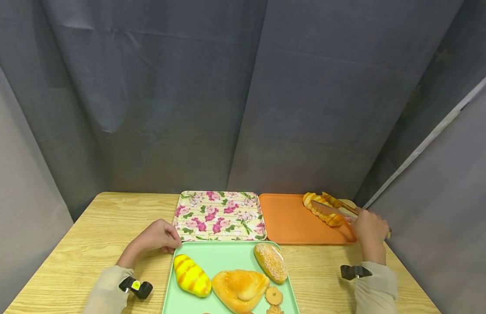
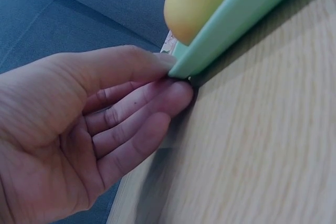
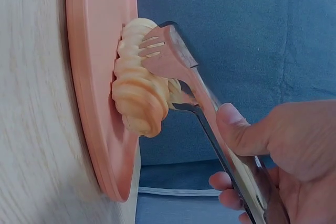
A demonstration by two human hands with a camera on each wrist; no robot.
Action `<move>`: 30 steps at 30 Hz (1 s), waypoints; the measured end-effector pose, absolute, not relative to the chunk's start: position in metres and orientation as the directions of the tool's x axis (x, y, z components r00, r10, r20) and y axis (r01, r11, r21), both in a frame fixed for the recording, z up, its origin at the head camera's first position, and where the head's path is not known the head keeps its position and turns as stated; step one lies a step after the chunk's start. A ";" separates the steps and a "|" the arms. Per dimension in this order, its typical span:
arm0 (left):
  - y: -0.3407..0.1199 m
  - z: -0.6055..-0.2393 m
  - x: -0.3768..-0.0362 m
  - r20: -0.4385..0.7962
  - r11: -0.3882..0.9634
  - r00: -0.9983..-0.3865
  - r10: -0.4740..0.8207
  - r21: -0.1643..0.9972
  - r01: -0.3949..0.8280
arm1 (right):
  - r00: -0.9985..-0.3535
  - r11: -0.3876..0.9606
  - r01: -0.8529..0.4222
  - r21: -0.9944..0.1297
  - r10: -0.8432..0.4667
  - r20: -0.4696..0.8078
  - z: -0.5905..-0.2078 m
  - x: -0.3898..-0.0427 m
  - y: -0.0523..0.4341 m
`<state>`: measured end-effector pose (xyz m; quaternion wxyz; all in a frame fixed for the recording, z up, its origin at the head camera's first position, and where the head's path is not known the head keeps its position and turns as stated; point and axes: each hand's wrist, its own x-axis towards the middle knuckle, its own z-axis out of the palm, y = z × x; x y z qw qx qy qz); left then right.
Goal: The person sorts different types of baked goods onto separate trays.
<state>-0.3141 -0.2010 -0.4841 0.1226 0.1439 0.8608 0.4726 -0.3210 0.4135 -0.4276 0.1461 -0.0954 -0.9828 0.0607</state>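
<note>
Metal tongs (image 3: 181,72) are being held in the right hand (image 1: 369,226), with the thumb (image 3: 239,129) pressing along the upper arm and the other fingers curling under the lower arm. Both tong blades are closing on a twisted bread roll (image 1: 321,209), 1 on each side of it. That roll is lying at the far right corner of the orange tray (image 1: 290,222), touching the tray surface in the right wrist view.

Left hand (image 1: 158,235) is resting on the wooden table (image 1: 70,244) at the far left corner of the green tray (image 1: 223,257). In the left wrist view the fingers (image 2: 131,114) are lying loosely bent against that corner, with the thumb on top of the rim; nothing is being grasped.

Green tray contents, as seen from the head camera:
- 1 yellow striped bun (image 1: 191,275) is lying at the left
- 1 large golden bun (image 1: 240,288) is lying in the middle
- 1 sugared bun (image 1: 271,261) is lying at the right
- 2 small cookies (image 1: 274,296) are lying near the front edge

Beyond the green tray, a floral tray (image 1: 219,216) is sitting just beside the orange tray. Grey cloth (image 1: 243,96) is hanging behind the table
</note>
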 end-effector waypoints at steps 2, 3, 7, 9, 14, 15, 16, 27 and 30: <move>-0.201 -0.484 -0.314 -0.076 0.511 -0.928 0.365 0.850 0.131 | -0.944 0.972 0.179 -0.149 0.213 0.252 -0.427 -0.321 0.414; -0.202 -0.484 -0.314 -0.076 0.510 -0.928 0.365 0.850 0.131 | -0.946 0.972 0.182 -0.151 0.215 0.243 -0.428 -0.321 0.415; -0.202 -0.485 -0.315 -0.076 0.508 -0.927 0.367 0.851 0.131 | -0.950 0.968 0.185 -0.168 0.220 0.222 -0.427 -0.322 0.416; -0.202 -0.485 -0.315 -0.079 0.508 -0.928 0.364 0.852 0.127 | -0.952 0.968 0.186 -0.171 0.220 0.213 -0.427 -0.321 0.416; -0.203 -0.487 -0.315 -0.087 0.515 -0.930 0.358 0.849 0.118 | -0.957 0.970 0.172 -0.172 0.206 0.202 -0.425 -0.320 0.414; -0.203 -0.487 -0.315 -0.086 0.515 -0.930 0.358 0.849 0.119 | -0.958 0.971 0.168 -0.172 0.202 0.205 -0.424 -0.319 0.413; -0.202 -0.487 -0.315 -0.085 0.514 -0.930 0.359 0.850 0.120 | -0.958 0.971 0.164 -0.172 0.198 0.209 -0.424 -0.319 0.412; -0.201 -0.485 -0.314 -0.078 0.514 -0.930 0.358 0.848 0.127 | -0.954 0.971 0.092 -0.221 0.150 0.261 -0.420 -0.319 0.408; -0.201 -0.485 -0.314 -0.078 0.515 -0.930 0.359 0.848 0.127 | -0.974 0.955 0.018 -0.295 0.083 0.210 -0.411 -0.317 0.402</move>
